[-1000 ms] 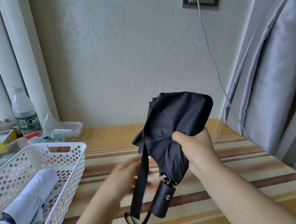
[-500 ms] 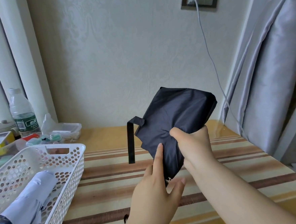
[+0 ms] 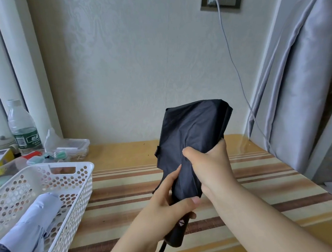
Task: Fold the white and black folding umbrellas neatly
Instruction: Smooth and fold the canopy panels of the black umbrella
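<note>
Two umbrellas, two hands, one basket.
Left hand and right hand both grip the one black umbrella above the bench; one white umbrella lies in the basket.

The water bottle has a green label with print too small to read.

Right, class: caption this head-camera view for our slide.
Both hands grip the black umbrella; white umbrella lies in basket.

Black umbrella; white basket; brown-striped table.
</note>
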`<state>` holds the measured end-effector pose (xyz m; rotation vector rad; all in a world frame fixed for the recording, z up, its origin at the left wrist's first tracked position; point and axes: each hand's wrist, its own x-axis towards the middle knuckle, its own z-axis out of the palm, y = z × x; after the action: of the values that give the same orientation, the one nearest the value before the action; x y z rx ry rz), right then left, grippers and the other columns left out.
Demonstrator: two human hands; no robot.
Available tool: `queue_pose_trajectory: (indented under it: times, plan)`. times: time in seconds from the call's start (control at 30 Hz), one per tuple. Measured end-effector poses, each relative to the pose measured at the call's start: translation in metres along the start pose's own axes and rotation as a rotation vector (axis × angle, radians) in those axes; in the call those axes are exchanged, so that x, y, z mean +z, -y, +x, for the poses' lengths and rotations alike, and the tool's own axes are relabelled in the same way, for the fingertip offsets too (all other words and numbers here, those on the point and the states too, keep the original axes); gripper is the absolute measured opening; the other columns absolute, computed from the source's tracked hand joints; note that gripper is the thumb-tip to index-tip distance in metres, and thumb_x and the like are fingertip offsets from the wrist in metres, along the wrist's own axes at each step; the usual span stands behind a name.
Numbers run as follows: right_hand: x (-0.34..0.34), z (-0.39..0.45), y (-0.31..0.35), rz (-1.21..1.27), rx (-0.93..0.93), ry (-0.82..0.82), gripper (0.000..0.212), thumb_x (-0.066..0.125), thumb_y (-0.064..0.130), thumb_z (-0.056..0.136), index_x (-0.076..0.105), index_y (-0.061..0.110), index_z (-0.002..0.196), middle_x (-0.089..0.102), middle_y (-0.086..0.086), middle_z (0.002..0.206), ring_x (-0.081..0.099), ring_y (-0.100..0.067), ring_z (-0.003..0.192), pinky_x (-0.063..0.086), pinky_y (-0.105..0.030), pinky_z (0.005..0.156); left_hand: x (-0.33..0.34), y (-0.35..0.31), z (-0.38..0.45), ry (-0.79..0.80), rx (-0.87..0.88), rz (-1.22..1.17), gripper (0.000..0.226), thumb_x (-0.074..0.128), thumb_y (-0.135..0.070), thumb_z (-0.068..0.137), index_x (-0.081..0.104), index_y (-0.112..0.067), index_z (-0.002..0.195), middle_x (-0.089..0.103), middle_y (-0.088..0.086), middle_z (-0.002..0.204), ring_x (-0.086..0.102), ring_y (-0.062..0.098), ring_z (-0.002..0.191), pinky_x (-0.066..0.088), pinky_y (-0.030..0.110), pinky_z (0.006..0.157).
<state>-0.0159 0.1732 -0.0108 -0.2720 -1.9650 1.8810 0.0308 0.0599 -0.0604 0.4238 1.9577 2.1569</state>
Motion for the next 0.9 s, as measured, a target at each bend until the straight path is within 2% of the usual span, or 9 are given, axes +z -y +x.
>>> queue_pose_trajectory:
  times: [0.17, 0.3, 0.37, 0.43, 0.5, 0.63, 0.7, 0.8, 0.9]
  plan:
    - [0.005, -0.013, -0.003, -0.041, -0.059, -0.004, 0.054, 0.071, 0.017, 0.065, 0.037, 0.030, 0.105, 0.055, -0.004, 0.111, 0.059, -0.024, 0.100, 0.053, -0.044, 0.086, 0.020, 0.011, 0.000, -0.190, 0.122, 0.125, 0.069, 0.080, -0.007, 0.067, 0.041, -0.038, 0.115, 0.067, -0.024, 0.094, 0.066, -0.003, 0.088, 0.048, 0.012, 0.067]
    - [0.010, -0.023, 0.005, -0.065, -0.049, 0.024, 0.070, 0.079, 0.029, 0.067, 0.034, 0.026, 0.121, 0.045, 0.001, 0.118, 0.052, -0.019, 0.104, 0.049, -0.042, 0.092, 0.018, 0.014, 0.005, -0.292, 0.188, 0.165, 0.074, 0.081, -0.008, 0.062, 0.046, -0.046, 0.114, 0.065, -0.032, 0.100, 0.063, -0.010, 0.092, 0.049, 0.012, 0.070]
    - [0.007, -0.026, 0.013, -0.117, -0.034, 0.119, 0.079, 0.078, 0.044, 0.067, 0.031, 0.028, 0.129, 0.041, 0.003, 0.122, 0.051, -0.017, 0.106, 0.048, -0.042, 0.093, 0.012, 0.009, 0.005, -0.276, 0.180, 0.126, 0.060, 0.075, 0.008, 0.069, 0.054, -0.033, 0.108, 0.072, -0.020, 0.083, 0.067, -0.002, 0.072, 0.049, 0.012, 0.058]
    - [-0.005, -0.024, 0.021, -0.224, -0.070, 0.230, 0.078, 0.069, 0.061, 0.066, 0.034, 0.033, 0.130, 0.044, 0.007, 0.122, 0.052, -0.012, 0.107, 0.048, -0.039, 0.094, 0.002, 0.002, 0.003, -0.215, 0.132, 0.054, 0.038, 0.073, 0.006, 0.070, 0.057, -0.013, 0.098, 0.064, 0.003, 0.055, 0.056, 0.016, 0.043, 0.043, 0.024, 0.044]
    - [-0.024, -0.017, 0.029, -0.363, -0.222, 0.215, 0.068, 0.057, 0.066, 0.071, 0.041, 0.034, 0.129, 0.047, 0.009, 0.117, 0.051, -0.008, 0.105, 0.045, -0.034, 0.095, -0.011, 0.001, 0.003, -0.178, 0.081, -0.049, 0.036, 0.071, -0.003, 0.063, 0.052, -0.003, 0.093, 0.050, 0.010, 0.047, 0.043, 0.020, 0.038, 0.038, 0.025, 0.041]
    - [-0.064, 0.008, 0.042, -0.564, -0.468, -0.013, 0.053, 0.053, 0.054, 0.082, 0.040, 0.038, 0.131, 0.034, 0.010, 0.122, 0.038, -0.012, 0.121, 0.033, -0.034, 0.105, -0.026, 0.000, 0.002, -0.121, -0.002, -0.215, 0.046, 0.076, -0.008, 0.054, 0.047, -0.008, 0.090, 0.044, 0.007, 0.056, 0.039, 0.019, 0.041, 0.038, 0.027, 0.042]
    - [-0.076, 0.019, 0.050, -0.565, -0.415, 0.050, 0.048, 0.053, 0.054, 0.083, 0.043, 0.040, 0.129, 0.039, 0.012, 0.123, 0.044, -0.009, 0.118, 0.038, -0.029, 0.097, -0.030, 0.001, 0.002, -0.091, -0.026, -0.236, 0.054, 0.080, -0.013, 0.049, 0.048, -0.009, 0.092, 0.045, 0.007, 0.058, 0.039, 0.019, 0.042, 0.037, 0.028, 0.042]
    - [-0.079, 0.024, 0.061, -0.582, -0.327, 0.213, 0.041, 0.048, 0.062, 0.084, 0.060, 0.032, 0.109, 0.062, 0.015, 0.103, 0.059, -0.002, 0.096, 0.042, -0.018, 0.070, -0.034, 0.003, 0.002, -0.055, -0.042, -0.251, 0.057, 0.082, -0.013, 0.047, 0.049, -0.011, 0.094, 0.045, 0.009, 0.059, 0.039, 0.019, 0.042, 0.038, 0.026, 0.042]
    - [-0.080, 0.020, 0.064, -0.747, -0.305, 0.205, 0.052, 0.049, 0.070, 0.079, 0.056, 0.027, 0.106, 0.059, 0.013, 0.101, 0.055, -0.002, 0.088, 0.038, -0.015, 0.063, -0.032, 0.006, 0.004, -0.058, -0.042, -0.238, 0.061, 0.082, -0.015, 0.045, 0.050, -0.010, 0.097, 0.048, 0.009, 0.060, 0.039, 0.019, 0.042, 0.038, 0.026, 0.042]
